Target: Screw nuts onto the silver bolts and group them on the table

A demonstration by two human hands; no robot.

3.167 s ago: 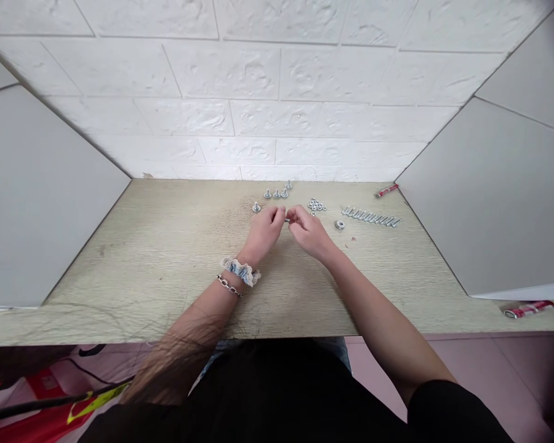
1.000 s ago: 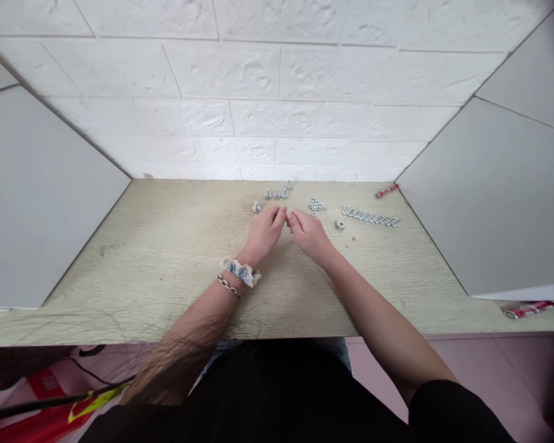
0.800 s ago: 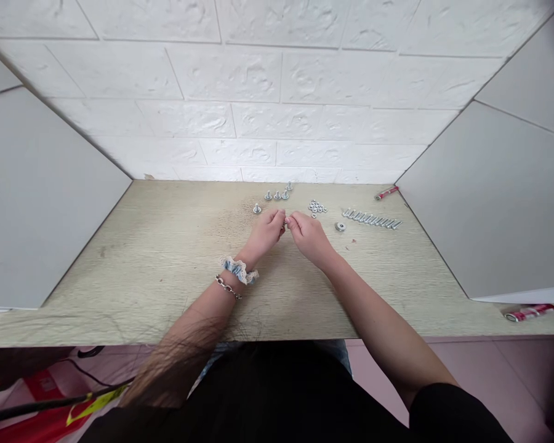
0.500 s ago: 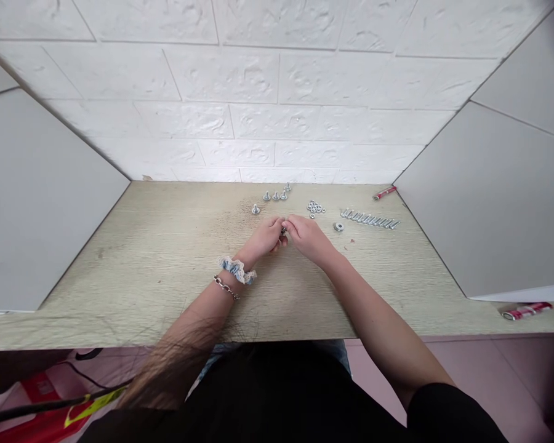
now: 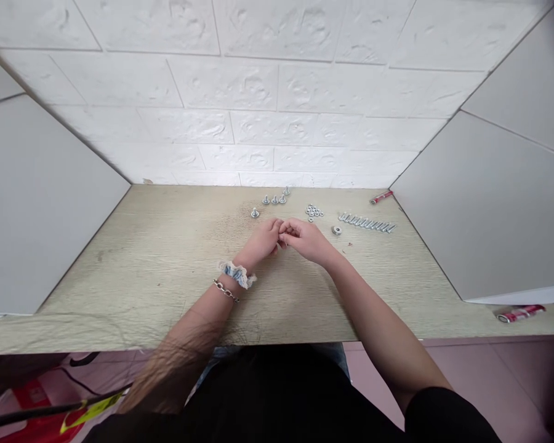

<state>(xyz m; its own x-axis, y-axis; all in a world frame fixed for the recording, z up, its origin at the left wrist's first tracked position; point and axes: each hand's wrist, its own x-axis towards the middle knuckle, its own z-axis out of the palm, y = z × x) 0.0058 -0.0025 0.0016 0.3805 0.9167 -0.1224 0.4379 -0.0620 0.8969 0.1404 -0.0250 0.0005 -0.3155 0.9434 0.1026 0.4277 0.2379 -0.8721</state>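
My left hand [image 5: 264, 239] and my right hand [image 5: 307, 240] meet at the fingertips above the middle of the table. Both are closed in a pinch around something small, which the fingers hide now; a bit of metal showed there a moment ago. Beyond my left hand, several round metal pieces with upright threaded ends [image 5: 275, 200] stand near the wall, one of them [image 5: 255, 213] closer to me. Past my right hand lie a cluster of nuts [image 5: 314, 211], a single metal roller [image 5: 336, 230] with a centre hole, and a slanted row of bolts [image 5: 367, 223].
The wooden tabletop [image 5: 166, 264] ends at a white brick-patterned wall [image 5: 253, 129]. Grey panels flank it on the left [image 5: 50, 203] and right [image 5: 484, 209]. One red cylinder [image 5: 381, 197] lies at the back right, another [image 5: 521, 314] near the front right edge.
My right fingers have shifted and curled differently against the left ones, and the metal bit between them is hidden now. The whole view has tilted slightly; the table's parts lie unmoved.
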